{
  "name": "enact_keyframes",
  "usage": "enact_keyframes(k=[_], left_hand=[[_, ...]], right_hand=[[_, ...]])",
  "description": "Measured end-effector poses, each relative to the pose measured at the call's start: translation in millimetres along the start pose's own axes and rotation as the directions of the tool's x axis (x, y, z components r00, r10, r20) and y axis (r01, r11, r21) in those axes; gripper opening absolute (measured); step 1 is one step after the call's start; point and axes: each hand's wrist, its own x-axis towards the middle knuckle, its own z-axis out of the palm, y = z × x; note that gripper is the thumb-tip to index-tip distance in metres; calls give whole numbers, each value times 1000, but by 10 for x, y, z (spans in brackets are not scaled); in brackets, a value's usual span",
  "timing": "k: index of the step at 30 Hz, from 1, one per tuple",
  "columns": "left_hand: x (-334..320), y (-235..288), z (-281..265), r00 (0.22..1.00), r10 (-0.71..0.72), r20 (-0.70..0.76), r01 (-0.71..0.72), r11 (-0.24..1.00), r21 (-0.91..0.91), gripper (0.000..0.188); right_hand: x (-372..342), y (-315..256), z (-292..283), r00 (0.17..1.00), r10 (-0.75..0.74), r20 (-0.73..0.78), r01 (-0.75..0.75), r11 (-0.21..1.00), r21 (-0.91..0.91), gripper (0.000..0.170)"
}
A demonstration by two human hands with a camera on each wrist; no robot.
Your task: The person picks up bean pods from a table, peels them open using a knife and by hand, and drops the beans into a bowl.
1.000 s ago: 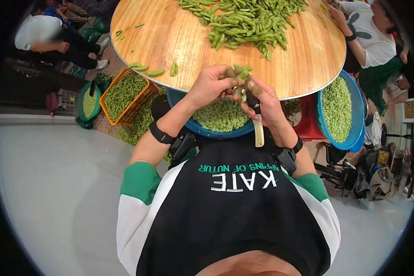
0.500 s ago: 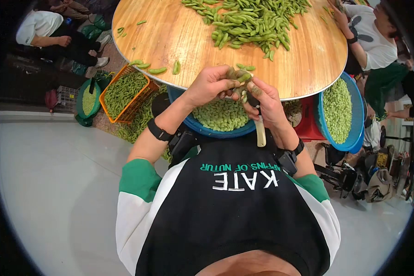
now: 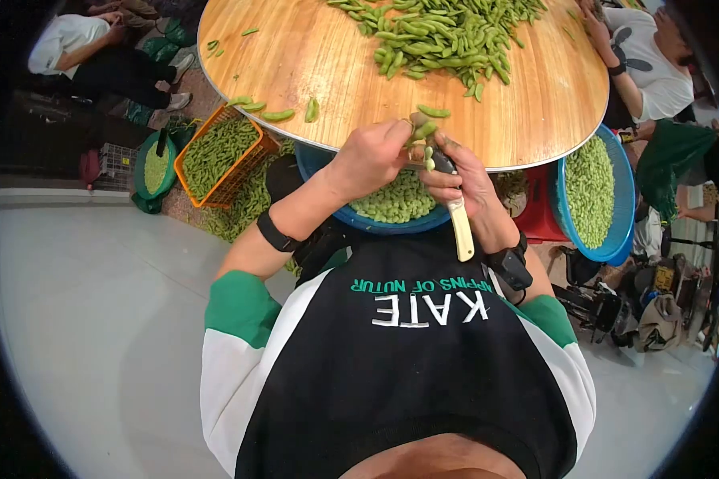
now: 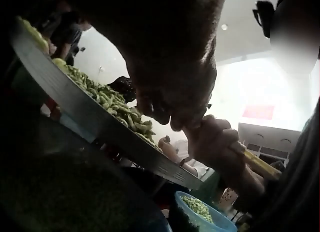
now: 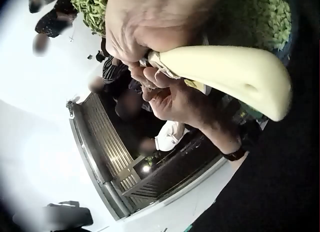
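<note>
My left hand (image 3: 369, 162) pinches a green soybean pod (image 3: 425, 130) over the near edge of the round wooden table. Close beside it, my right hand (image 3: 473, 185) grips a cream-handled knife (image 3: 461, 227) with a dark wrapped upper part; its blade is mostly hidden by the hands. Pale beans (image 3: 430, 157) show between the two hands. In the right wrist view the thick handle (image 5: 225, 74) sticks out of my right hand (image 5: 155, 22), with the left hand (image 5: 185, 107) beyond. Below the hands, a blue basin (image 3: 359, 225) holds shelled beans.
A heap of pods (image 3: 447, 40) lies on the wooden table (image 3: 311, 48), with a few loose pods (image 3: 277, 116) near its edge. An orange crate (image 3: 233, 182) of pods stands left, another blue basin (image 3: 563, 199) of beans right. People sit around, one in a white shirt (image 3: 647, 56).
My left hand has turned so its back faces up more, and the pod is lifted slightly. My right hand has tilted, and more of the knife's handle and dark wrap show.
</note>
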Motion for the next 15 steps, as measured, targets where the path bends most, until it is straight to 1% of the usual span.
enact_keyframes(k=[1,2,4,5,6,7,8,10,14,15], left_hand=[[1,27,-41,999,-33,23,33,999,-11,13],[2,-1,-62,999,-33,22,33,999,-8,13],[-10,-48,-91,996,-49,69,53,997,-58,12],[-26,-43,-98,996,-53,70,57,997,-56,12],[-17,-21,-119,982,-143,123,163,970,-180,14],[-4,0,-135,957,-221,186,269,917,-295,17],[4,24,-142,957,-222,187,270,917,-294,17],[-9,84,-136,918,-320,234,393,812,-432,18],[-108,153,-90,907,-357,223,421,763,-490,18],[-141,180,-93,885,-396,243,465,752,-468,17]], right_hand=[[12,5,-3,1000,20,3,-21,999,39,37],[24,5,1,1000,21,5,-22,999,38,37],[31,31,-2,1000,-10,5,10,997,-81,37],[29,46,-7,1000,-6,5,6,997,-78,37],[26,54,-13,1000,-23,-14,21,991,-133,36],[22,60,-16,999,-43,-33,37,982,-188,35],[11,68,-8,999,-43,-32,36,982,-186,35],[-41,99,29,981,-105,-160,43,934,-354,36],[-114,155,89,979,-141,-150,72,917,-391,36],[-126,168,69,976,-147,-160,68,905,-421,33]])
